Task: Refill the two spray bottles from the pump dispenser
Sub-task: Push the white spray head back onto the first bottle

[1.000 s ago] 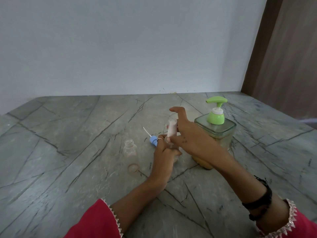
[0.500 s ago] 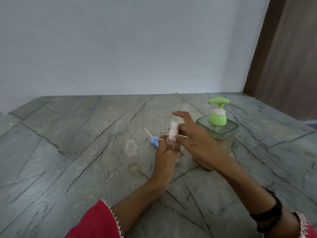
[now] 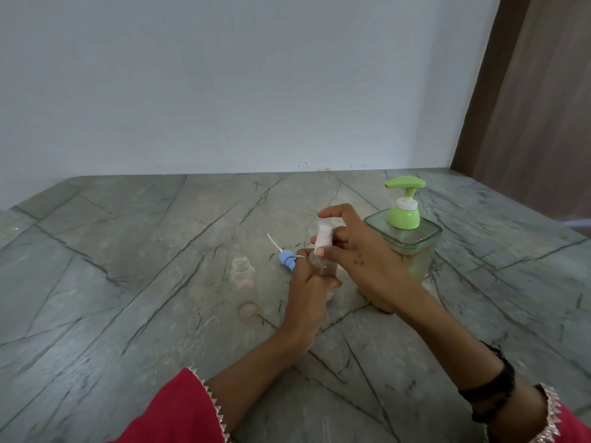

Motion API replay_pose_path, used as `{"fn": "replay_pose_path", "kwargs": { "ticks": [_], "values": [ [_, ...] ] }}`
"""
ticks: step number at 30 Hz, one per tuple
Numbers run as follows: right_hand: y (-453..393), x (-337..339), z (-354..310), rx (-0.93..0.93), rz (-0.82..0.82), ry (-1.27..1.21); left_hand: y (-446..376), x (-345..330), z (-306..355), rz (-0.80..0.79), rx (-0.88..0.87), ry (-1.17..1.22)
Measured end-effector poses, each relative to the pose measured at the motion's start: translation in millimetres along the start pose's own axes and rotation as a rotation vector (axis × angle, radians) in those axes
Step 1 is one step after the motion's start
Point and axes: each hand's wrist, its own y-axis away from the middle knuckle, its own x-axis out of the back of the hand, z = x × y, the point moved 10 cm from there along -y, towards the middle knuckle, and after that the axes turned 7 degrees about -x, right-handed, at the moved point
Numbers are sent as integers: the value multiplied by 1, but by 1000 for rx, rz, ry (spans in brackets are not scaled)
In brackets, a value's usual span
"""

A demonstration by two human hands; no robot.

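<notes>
Hands first: my left hand wraps around the small clear bottle, which stands on the stone counter just beside the pump dispenser. My right hand pinches the pink spray top on that bottle. I think I am twisting this top. To do it well, I hold the bottle straight and firm and turn only the top, so it does not tip. The other bottle stands open, near the blue spray top lying flat.
</notes>
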Motion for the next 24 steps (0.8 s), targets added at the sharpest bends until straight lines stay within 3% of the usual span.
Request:
{"fn": "replay_pose_path", "kwargs": {
  "ticks": [13,19,24],
  "values": [
    [2,3,-1,104,172,117,6,-3,8,5,-76,24],
    [-2,0,7,25,106,88,4,-3,9,-25,-75,58],
    [-5,-8,22,-75,34,75,1,3,7,15,-71,-62]
  ]
}}
